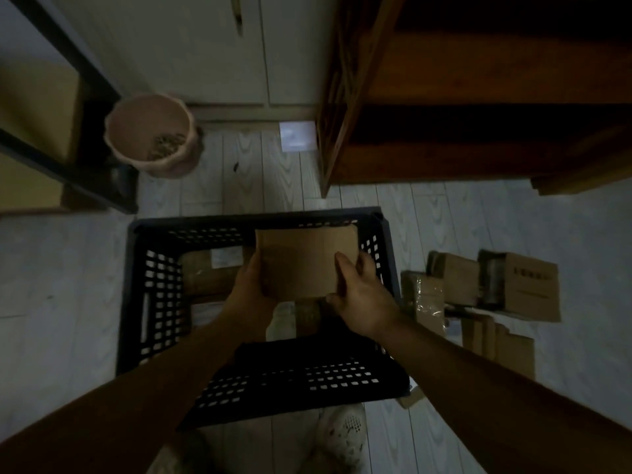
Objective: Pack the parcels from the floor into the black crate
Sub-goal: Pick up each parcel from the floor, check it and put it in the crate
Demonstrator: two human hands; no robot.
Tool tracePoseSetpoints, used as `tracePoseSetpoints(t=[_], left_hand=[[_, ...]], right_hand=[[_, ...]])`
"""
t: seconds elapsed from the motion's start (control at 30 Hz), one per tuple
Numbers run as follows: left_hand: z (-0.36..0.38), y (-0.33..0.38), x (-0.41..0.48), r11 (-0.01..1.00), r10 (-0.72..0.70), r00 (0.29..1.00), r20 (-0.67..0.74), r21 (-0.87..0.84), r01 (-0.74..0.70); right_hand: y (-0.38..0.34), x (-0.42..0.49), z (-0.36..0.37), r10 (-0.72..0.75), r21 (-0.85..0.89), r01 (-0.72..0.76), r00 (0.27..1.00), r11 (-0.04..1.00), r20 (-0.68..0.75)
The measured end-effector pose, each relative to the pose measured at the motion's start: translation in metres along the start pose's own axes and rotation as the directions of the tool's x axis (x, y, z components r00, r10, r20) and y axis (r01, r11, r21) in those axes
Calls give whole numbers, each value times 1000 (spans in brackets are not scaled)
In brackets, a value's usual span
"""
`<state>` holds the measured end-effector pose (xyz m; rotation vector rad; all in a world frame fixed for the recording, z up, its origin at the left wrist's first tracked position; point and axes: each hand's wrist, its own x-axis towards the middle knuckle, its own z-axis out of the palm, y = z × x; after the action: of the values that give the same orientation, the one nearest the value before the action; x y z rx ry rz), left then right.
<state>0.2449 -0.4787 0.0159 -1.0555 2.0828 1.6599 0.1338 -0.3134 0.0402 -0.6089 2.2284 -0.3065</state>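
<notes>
Two bare hands hold one plain brown cardboard parcel [301, 261] above the open black crate [136, 285], which stands on the pale plank floor [68, 268]. The left hand [248, 290] grips the parcel's left edge; the right hand [364, 295] clasps its near right corner, thumb on the top face and fingers [366, 263] curled round the far side. No writing shows on the held parcel.

At least two more parcels lie inside the crate: a brown taped one [205, 278] at the left, bearing a white label [225, 256] too blurred to read, and another [304, 311] just under the hands.

To the right of the crate, at least four cardboard parcels lie close together on the floor. The largest box [533, 289] carries a line of dark print that cannot be made out; beside it sit a smaller box [456, 278], a tape-wrapped packet [422, 295] and flat cardboard pieces [502, 343].

One pink pot [171, 165] stands at the upper left, and one dark wooden cabinet [478, 80] at the upper right. One pale shoe [342, 436] shows below the crate.
</notes>
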Motion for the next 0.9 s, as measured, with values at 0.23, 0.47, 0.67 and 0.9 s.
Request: tracePoseSetpoints(t=[0.23, 0.47, 0.67, 0.9], left_hand=[[44, -50, 77, 975, -25, 999, 31, 221, 17], [69, -69, 119, 901, -59, 978, 201, 432, -34], [51, -56, 113, 878, -102, 974, 200, 478, -6], [-21, 32, 4, 880, -114, 992, 56, 469, 75]], right_hand=[[44, 77, 42, 20, -99, -21, 1000, 995, -17], [74, 112, 72, 75, -347, -76, 997, 935, -18], [78, 115, 69, 121, -257, -102, 991, 961, 56], [39, 12, 8, 117, -145, -102, 988, 984, 100]])
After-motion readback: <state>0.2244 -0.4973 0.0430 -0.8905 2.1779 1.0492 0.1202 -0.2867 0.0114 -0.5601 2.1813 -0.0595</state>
